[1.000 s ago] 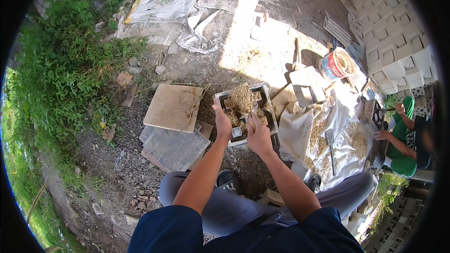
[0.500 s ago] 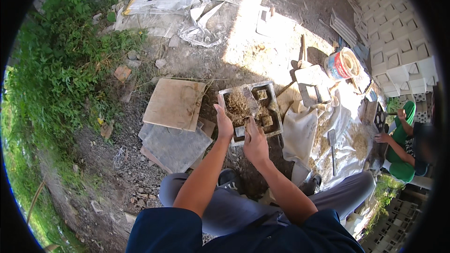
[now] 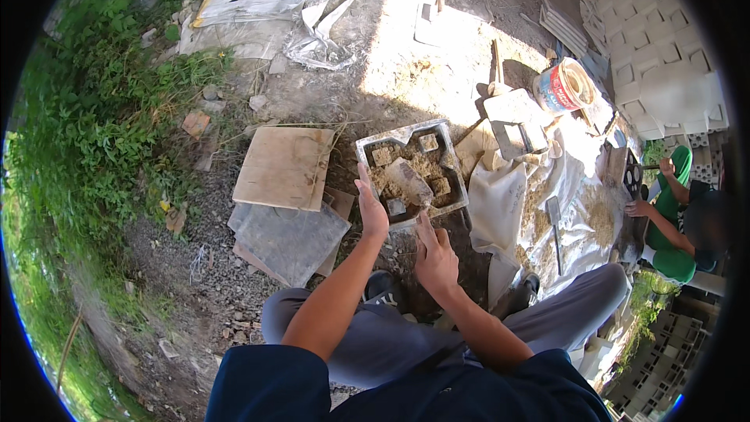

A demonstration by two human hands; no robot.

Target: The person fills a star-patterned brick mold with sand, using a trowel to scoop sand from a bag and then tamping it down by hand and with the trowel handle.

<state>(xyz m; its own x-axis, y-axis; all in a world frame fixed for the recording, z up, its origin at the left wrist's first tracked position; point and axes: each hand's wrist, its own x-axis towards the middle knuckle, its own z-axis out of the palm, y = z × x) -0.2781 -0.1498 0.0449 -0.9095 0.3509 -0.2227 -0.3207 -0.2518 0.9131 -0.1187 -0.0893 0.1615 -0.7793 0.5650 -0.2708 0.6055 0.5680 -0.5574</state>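
Apparently, crumbly mix (image 3: pixel 426 166) is being worked into a mould (image 3: pixel 458 162) by trowel (image 3: pixel 423 191).
The mould is set on the ground before the feet; beside its rim the empty left hand (image 3: pixel 373 211) is held open, the trowel is gripped in the curled right hand (image 3: pixel 436 258); even spreading seems called for.

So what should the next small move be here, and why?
Probably spread the sandy mix outward with the trowel: the right hand grips it, its blade is within the mould, and the mix looks uneven, with dark inner walls showing above it. The open left hand, at the mould's left side, could steady it.
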